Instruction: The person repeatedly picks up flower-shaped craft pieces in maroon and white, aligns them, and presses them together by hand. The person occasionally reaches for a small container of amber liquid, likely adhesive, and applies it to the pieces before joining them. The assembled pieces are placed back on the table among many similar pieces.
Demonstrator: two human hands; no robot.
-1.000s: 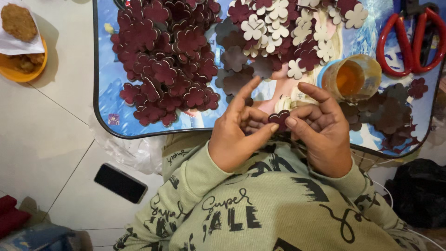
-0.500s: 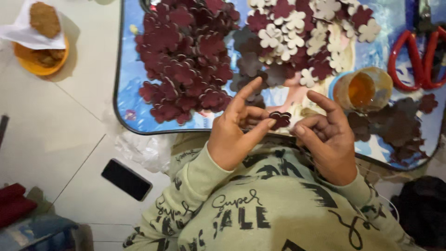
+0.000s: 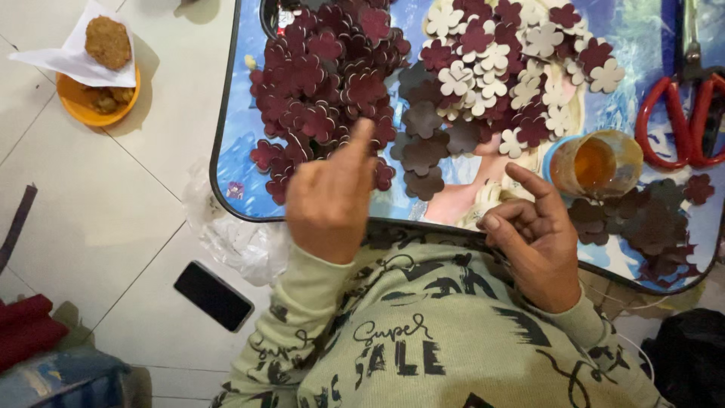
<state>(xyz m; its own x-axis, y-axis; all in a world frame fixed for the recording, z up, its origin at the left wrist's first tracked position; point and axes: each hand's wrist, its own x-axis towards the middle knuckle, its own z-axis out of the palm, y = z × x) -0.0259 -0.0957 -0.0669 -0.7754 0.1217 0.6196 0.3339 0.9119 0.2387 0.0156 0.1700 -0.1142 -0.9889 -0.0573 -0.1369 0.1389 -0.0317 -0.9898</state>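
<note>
A low tray table (image 3: 226, 113) with a blue picture top fills the upper part of the head view, standing on a pale tiled floor (image 3: 68, 219). The person's light green printed sleeves run up from the bottom edge to both hands.

On the table's left half lies a big heap of maroon flower-shaped cutouts (image 3: 325, 83); to its right sits a mixed heap of cream and maroon flowers (image 3: 506, 68), with a few darker brown flowers (image 3: 423, 151) between them, and another dark pile (image 3: 649, 227) at the table's right end.

The left hand (image 3: 328, 204) hovers over the table's near edge, fingers curled in and the index finger pointing up toward the maroon heap, its tip just above the flowers; whether it holds anything cannot be told. The right hand (image 3: 536, 242) is loosely curled, fingers bent toward the palm, index half raised, gripping nothing visible, just beside an open jar of amber glue (image 3: 596, 162).

Red-handled scissors (image 3: 683, 113) lie at the far right. On the floor are an orange bowl (image 3: 91, 113) of fried snacks under paper and a black phone (image 3: 213, 295).
</note>
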